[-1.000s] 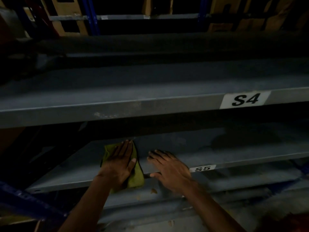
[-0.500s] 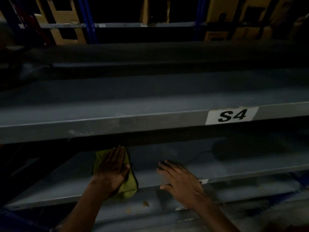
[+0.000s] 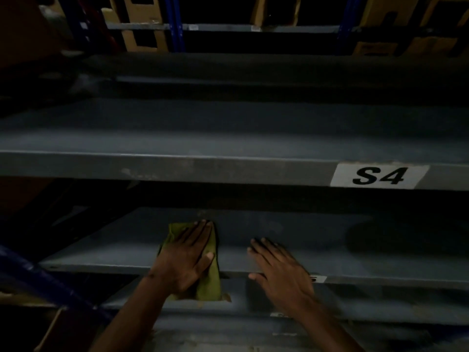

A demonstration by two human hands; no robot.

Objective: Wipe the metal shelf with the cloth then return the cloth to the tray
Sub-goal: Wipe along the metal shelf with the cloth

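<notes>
Head view, dim light, left to right along the racking. Far left: blue upright (image 3: 38,275) at the left end of the metal shelf (image 3: 291,240), dark beyond it. Next, green cloth (image 3: 209,275), spread on the shelf left of centre, near end draped over the front edge and hanging a little below. On top of it, left hand (image 3: 185,260), flat and wide, fingers straight and pointing toward the back edge, pressing the cloth down rather than gripping it. Just beside, apart from the cloth, right hand (image 3: 281,268), also spread flat, palm over the front edge, fingertips on bare metal, holding nothing. Under that wrist, a small label (image 3: 318,278), mostly hidden. Higher and to the right, S4 label (image 3: 379,176) on the front edge of the shelf above. Far right of the wiped shelf: a dark patch, too murky to name. Judged mid-wipe: right-hand stretch apparently untouched. Tray nowhere in sight, so the return step entirely left.
</notes>
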